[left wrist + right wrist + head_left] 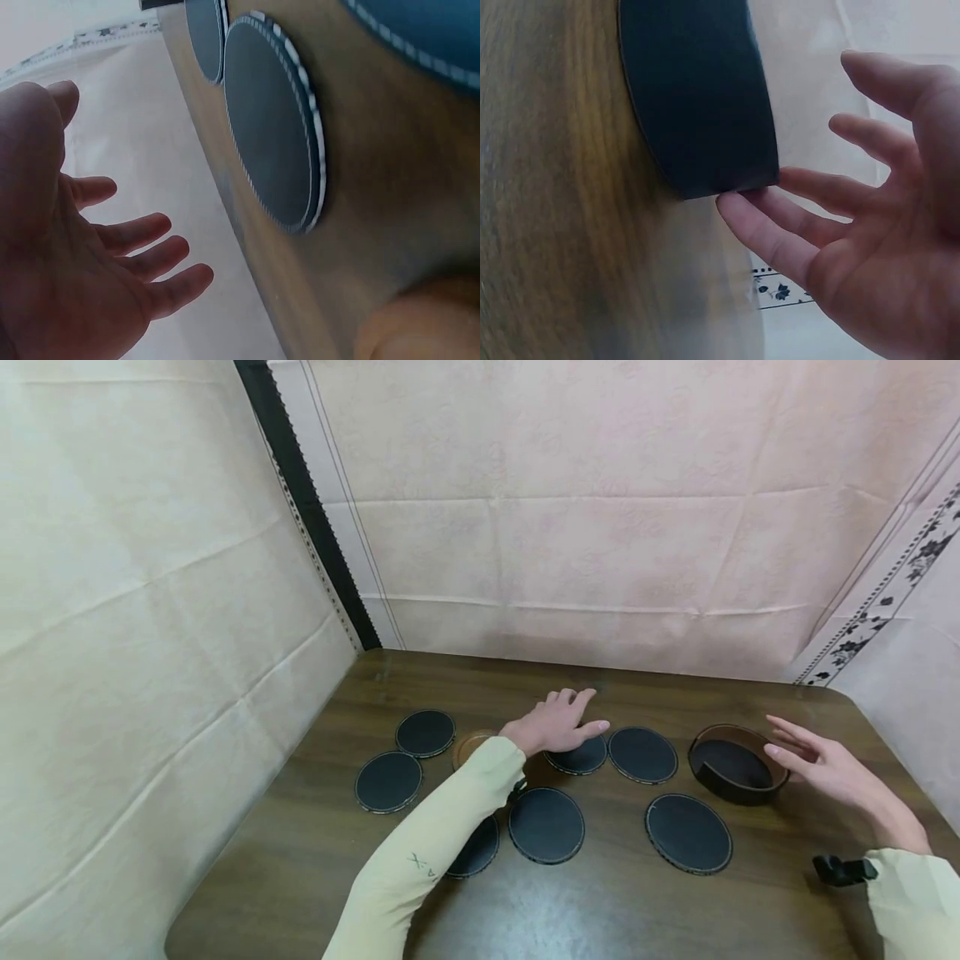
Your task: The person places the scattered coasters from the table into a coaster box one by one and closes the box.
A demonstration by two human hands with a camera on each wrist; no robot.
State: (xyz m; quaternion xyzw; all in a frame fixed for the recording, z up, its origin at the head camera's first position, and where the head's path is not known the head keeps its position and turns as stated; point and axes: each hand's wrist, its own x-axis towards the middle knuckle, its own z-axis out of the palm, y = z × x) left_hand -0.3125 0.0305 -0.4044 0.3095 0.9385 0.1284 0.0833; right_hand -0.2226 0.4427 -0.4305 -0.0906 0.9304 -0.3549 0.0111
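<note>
Head view: my left hand [553, 725] and right hand [832, 766] grip nothing; careless nudging could shift the round coaster holder [738, 793].

dark round coasters [546, 825]: stitched edges, flat on bench [300, 877] | holder [740, 792]: round, brown inside, upright, right of coasters

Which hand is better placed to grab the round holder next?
Right, most likely. The right hand is open, fingertips beside the wall of the round holder. The left hand is also open but farther off, with a dark coaster between.
</note>
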